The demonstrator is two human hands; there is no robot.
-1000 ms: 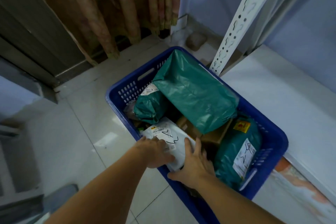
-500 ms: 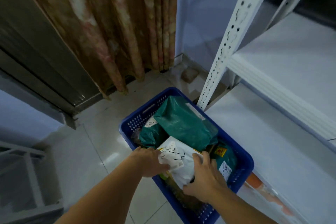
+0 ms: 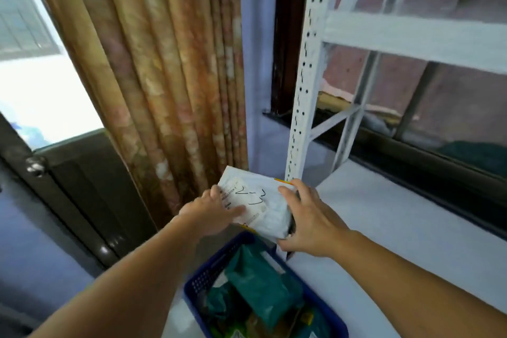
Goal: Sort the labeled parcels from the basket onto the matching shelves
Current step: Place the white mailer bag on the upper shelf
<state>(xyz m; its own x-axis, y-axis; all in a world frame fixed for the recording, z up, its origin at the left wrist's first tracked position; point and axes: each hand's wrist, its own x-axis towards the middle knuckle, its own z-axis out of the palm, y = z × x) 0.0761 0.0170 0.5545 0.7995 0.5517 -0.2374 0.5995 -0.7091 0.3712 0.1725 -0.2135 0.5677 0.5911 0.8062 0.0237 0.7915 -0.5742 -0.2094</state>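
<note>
Lifted clear of the blue basket (image 3: 200, 280), the white parcel (image 3: 260, 206) now sits beside the shelf upright (image 3: 304, 90). Left hand (image 3: 208, 214) and right hand (image 3: 307, 222) each keep a clamped grip on its edges.

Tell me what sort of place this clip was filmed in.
Probably a room in a home used for parcel sorting: a white slotted metal shelf rack, a blue basket of mailer bags, a floral curtain beside a barred window.

Shelf (image 3: 384, 214) open; upright (image 3: 301, 90) flanks it

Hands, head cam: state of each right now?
Left hand: grips the white parcel at its left edge.
Right hand: grips the same parcel at its right edge.
</note>
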